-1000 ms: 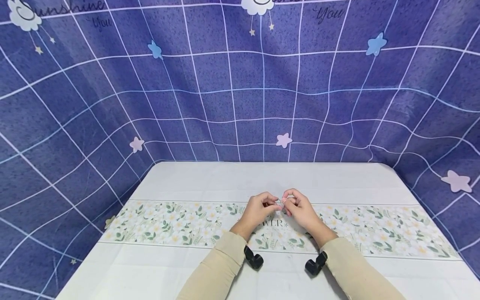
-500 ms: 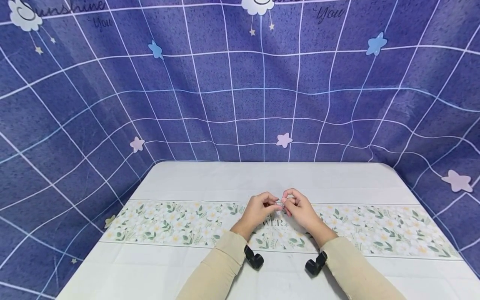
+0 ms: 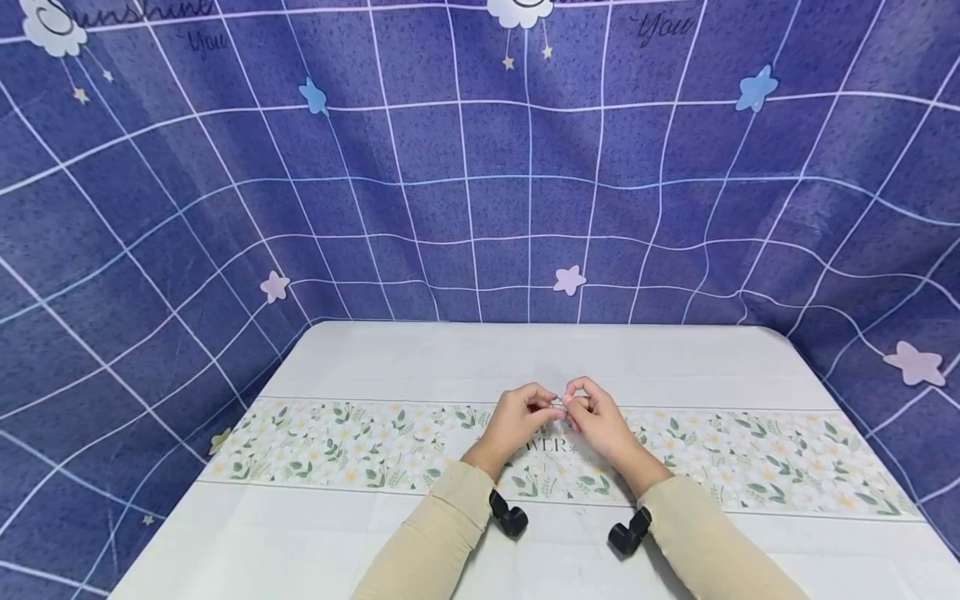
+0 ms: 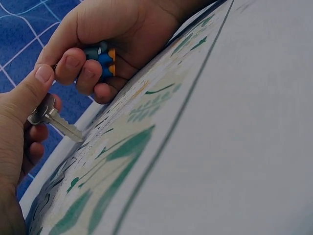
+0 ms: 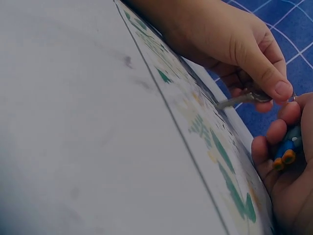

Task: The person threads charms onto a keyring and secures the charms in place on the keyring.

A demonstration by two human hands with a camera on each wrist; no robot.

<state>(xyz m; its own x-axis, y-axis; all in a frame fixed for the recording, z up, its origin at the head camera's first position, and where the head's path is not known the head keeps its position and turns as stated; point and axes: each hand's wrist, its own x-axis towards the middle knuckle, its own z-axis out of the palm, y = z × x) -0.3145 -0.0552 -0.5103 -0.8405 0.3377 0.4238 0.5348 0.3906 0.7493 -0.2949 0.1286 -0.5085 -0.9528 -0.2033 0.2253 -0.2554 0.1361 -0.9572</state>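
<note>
In the head view my left hand (image 3: pixel 517 421) and right hand (image 3: pixel 602 425) meet over the middle of the table, fingertips almost touching. The left wrist view shows a silver key (image 4: pixel 64 126) pinched by its head between my left thumb and fingers, the blade pointing out over the tablecloth. My right hand's curled fingers hold a small blue, green and orange figure charm (image 4: pixel 107 63), partly hidden in the palm. A thin metal ring (image 5: pixel 293 95) shows between the two hands in the right wrist view. How the key sits on it is hidden by the fingertips.
A white tablecloth (image 3: pixel 360 533) with a band of printed flowers (image 3: pixel 337 446) covers the table. Blue curtain (image 3: pixel 495 208) with a grid pattern hangs behind and at the sides. A black wrist camera (image 3: pixel 508 515) sits on the left wrist and another black camera (image 3: pixel 628 533) on the right.
The head view has shifted very slightly. Both hands stay together in the same place, with only tiny movement at the fingertips and right wrist.
</note>
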